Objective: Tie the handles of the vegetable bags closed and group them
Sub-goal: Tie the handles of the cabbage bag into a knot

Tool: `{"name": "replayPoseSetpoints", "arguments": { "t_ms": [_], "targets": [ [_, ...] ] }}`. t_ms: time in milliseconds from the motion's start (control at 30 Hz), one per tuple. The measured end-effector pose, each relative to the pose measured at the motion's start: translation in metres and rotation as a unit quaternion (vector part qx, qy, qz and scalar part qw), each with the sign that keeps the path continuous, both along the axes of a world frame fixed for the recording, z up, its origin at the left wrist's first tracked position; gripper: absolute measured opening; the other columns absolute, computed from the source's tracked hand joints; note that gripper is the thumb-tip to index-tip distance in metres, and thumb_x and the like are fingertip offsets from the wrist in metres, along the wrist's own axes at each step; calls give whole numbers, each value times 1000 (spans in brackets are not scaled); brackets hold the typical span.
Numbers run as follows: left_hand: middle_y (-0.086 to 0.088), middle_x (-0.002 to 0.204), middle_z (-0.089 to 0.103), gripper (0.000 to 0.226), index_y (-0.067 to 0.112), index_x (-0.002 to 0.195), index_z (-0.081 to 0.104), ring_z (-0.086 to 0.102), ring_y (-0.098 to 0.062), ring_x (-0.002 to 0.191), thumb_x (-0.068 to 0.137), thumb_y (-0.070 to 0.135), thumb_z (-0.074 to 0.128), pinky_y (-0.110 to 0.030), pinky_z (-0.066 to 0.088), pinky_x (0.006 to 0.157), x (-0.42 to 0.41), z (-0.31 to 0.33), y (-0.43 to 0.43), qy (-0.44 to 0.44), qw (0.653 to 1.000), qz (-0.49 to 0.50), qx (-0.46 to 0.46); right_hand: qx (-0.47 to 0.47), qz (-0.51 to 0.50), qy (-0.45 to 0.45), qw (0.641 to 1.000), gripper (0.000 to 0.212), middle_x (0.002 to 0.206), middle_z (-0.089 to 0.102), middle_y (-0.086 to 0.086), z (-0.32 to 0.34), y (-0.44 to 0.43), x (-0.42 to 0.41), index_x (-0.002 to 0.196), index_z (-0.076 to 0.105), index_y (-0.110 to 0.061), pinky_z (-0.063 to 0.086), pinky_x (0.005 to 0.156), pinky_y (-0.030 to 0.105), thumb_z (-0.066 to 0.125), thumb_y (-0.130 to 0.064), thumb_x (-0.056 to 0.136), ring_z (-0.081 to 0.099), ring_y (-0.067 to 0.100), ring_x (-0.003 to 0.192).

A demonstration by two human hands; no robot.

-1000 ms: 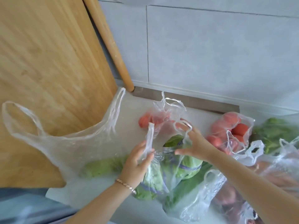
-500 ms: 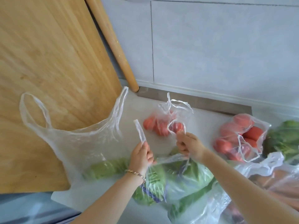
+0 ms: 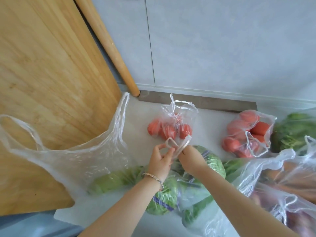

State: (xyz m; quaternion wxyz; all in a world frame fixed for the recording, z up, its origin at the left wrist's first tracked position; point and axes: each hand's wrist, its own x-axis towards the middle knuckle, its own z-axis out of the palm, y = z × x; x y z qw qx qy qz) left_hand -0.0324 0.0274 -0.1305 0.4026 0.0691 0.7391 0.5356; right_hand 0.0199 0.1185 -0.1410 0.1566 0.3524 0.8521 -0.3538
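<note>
A clear bag of green vegetables (image 3: 196,185) lies in front of me on the white counter (image 3: 210,122). My left hand (image 3: 160,159) and my right hand (image 3: 191,158) each pinch one of its handles (image 3: 179,144). The two strips cross and loop between my fingers just above the bag. Behind them sits a small bag of tomatoes (image 3: 169,129) with its handles knotted. A second tomato bag (image 3: 248,134) lies open at the right. A large clear bag with a green vegetable (image 3: 82,161) stands open at the left.
A wooden cutting board (image 3: 51,82) and a rolling pin (image 3: 109,47) lean against the tiled wall at the left. A bag of leafy greens (image 3: 294,134) and a bag of carrots (image 3: 290,182) crowd the right side. The counter's front edge is near my arms.
My hands have come together from a wide spread. The two handles, held apart before, now cross and form a loop between my fingers.
</note>
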Motion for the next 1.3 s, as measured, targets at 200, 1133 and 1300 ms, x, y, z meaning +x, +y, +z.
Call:
{"name": "replayPoseSetpoints", "arguments": {
  "t_ms": [200,1133,1300],
  "targets": [
    [4,47,46,17,4,96,63,38,-1,27,93,9,46,-10,30,31,2,0,-2,-10,999,17,45,-44,-14,106,993,33,58,45,-1,-2,-9,18,68,54,-10,30,52,26,38,-19,96,43,15,57],
    [2,50,27,36,19,54,29,20,-10,45,74,22,59,-19,22,43,11,-27,-26,81,986,65,126,-51,-44,130,989,8,60,51,-1,-6,-4,13,81,56,-15,35,51,20,56,-20,87,43,10,51],
    [-2,53,27,48,20,55,21,21,-12,47,86,8,56,-25,22,45,4,-33,-17,83,990,64,92,-174,16,170,970,19,60,56,16,-5,13,37,66,66,-5,34,57,30,58,-14,81,42,17,56]
  ]
}}
